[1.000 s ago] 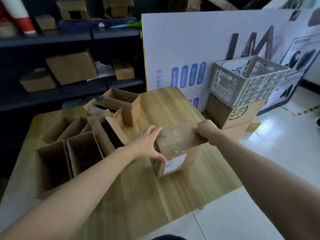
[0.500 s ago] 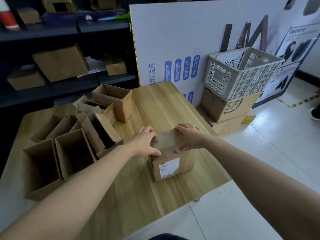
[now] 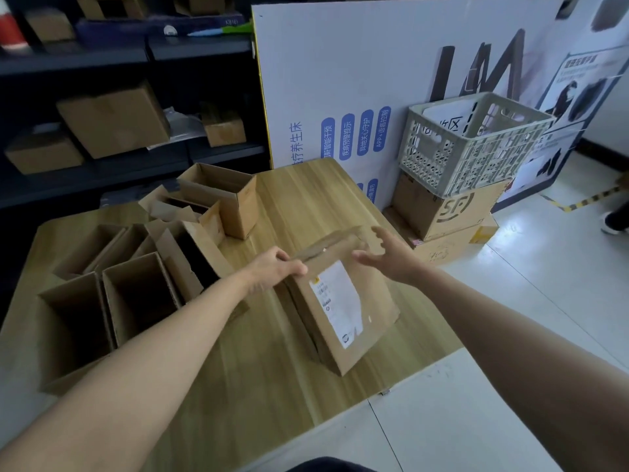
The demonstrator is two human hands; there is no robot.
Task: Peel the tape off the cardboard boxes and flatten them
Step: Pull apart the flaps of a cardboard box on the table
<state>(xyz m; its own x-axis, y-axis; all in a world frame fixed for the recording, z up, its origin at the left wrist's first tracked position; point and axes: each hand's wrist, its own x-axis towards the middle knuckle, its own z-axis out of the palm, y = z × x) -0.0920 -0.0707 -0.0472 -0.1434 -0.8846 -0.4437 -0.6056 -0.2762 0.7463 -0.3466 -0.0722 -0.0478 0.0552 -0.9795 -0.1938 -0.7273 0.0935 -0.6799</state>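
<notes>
Cardboard box (image 3: 374,301) motion-blurred, left hand (image 3: 272,269) gripping its top flap, right hand (image 3: 384,255) splayed beside it, label (image 3: 335,298) unreadable

The cardboard box (image 3: 377,301), which stood squarely on the table half a second ago, now leans tipped back, so that its white label (image 3: 335,298) faces up. The left hand (image 3: 272,269) now grips its upper left edge, while the right hand (image 3: 384,255) is off the top, fingers spread beside the far corner.

Dark shelving (image 3: 102,61), white printed board (image 3: 340,63), glossy pale floor tiles (image 3: 544,301).
</notes>
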